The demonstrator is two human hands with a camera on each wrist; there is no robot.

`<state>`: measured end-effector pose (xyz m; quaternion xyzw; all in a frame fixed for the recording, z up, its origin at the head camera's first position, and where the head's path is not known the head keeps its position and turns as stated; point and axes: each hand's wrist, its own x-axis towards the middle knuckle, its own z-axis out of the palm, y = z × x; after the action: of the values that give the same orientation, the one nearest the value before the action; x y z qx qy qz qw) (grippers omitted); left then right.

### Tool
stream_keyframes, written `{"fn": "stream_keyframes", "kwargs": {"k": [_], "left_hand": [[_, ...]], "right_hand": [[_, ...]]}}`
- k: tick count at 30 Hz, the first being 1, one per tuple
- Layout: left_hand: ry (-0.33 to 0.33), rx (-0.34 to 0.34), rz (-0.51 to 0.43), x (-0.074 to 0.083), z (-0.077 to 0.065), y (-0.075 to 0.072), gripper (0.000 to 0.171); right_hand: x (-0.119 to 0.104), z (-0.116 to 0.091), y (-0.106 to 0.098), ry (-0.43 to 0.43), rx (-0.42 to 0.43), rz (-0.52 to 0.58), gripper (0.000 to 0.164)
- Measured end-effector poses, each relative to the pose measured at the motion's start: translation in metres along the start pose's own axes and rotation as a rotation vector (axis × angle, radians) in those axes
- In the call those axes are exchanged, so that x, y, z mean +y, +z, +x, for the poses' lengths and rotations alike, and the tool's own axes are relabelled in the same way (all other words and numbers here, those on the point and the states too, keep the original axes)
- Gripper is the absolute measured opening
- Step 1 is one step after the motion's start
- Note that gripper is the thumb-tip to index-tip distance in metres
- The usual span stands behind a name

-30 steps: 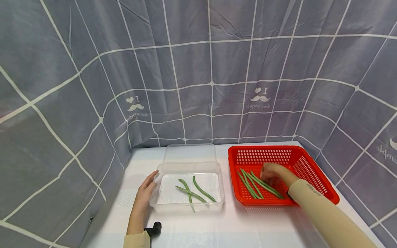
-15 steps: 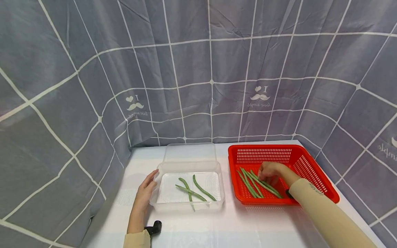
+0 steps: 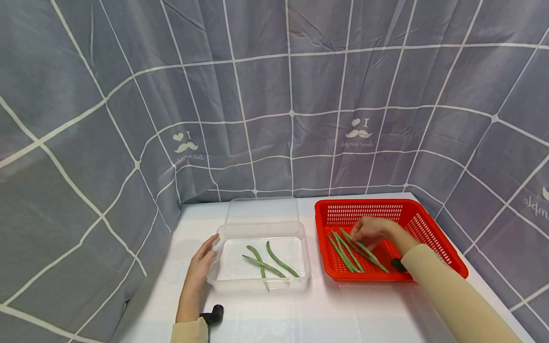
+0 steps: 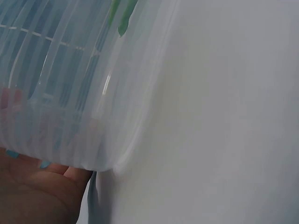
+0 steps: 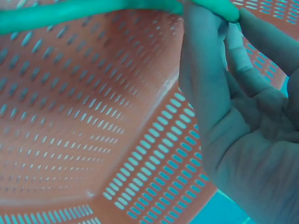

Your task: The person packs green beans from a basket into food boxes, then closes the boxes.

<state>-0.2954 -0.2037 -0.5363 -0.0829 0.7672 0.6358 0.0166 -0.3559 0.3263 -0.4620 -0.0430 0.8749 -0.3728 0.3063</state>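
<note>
My right hand (image 3: pixel 372 228) is inside the red plastic basket (image 3: pixel 364 203) and pinches a green bean (image 5: pixel 79 14) between thumb and fingertips. In the right wrist view, one end of that bean shows at the fingertips, and its length runs off to the left. Several other green beans (image 3: pixel 343 255) lie on the basket floor left of the hand. My left hand (image 3: pixel 199 267) rests against the left wall of a clear plastic container (image 3: pixel 257 286), fingers extended with the tips at its rim. Inside that container lie 3 green beans (image 3: pixel 280 261), two of them crossed.
Behind the container lies a clear lid (image 3: pixel 262 210) on the white table (image 3: pixel 279 314). Grey curtains (image 3: pixel 266 95) with white lines stand around the back and sides. A black wrist device (image 3: pixel 213 314) sits at my left wrist.
My right hand has shifted left and slightly up within the basket, and a green bean there has moved with it. The left hand and the container stay put.
</note>
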Motion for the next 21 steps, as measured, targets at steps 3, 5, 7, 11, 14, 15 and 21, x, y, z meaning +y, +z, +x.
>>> {"fn": "stream_keyframes", "kwargs": {"k": [3,5,7,11,14,15,21], "left_hand": [[-0.004,-0.001,0.005,0.000,0.001,0.000,0.057],[-0.007,-0.002,0.007,-0.001,0.001,0.000,0.057],[-0.007,-0.003,0.008,-0.001,0.002,0.000,0.057],[-0.003,-0.004,0.003,-0.002,0.002,-0.001,0.057],[-0.003,-0.002,0.001,-0.002,0.002,-0.001,0.057],[-0.006,-0.001,0.003,-0.002,0.001,-0.001,0.057],[-0.011,0.004,0.003,0.000,0.000,0.000,0.057]], "right_hand": [[-0.003,0.000,-0.001,-0.016,-0.007,0.036,0.024],[-0.005,0.000,-0.002,-0.028,-0.014,0.062,0.027],[-0.007,0.000,-0.003,-0.025,-0.019,0.106,0.028],[-0.011,-0.001,-0.004,-0.044,-0.034,0.182,0.030],[-0.015,-0.001,-0.003,-0.066,-0.060,0.235,0.031],[-0.016,-0.001,-0.003,-0.076,-0.068,0.252,0.030],[-0.034,0.002,0.003,-0.124,-0.103,0.322,0.028]]}}
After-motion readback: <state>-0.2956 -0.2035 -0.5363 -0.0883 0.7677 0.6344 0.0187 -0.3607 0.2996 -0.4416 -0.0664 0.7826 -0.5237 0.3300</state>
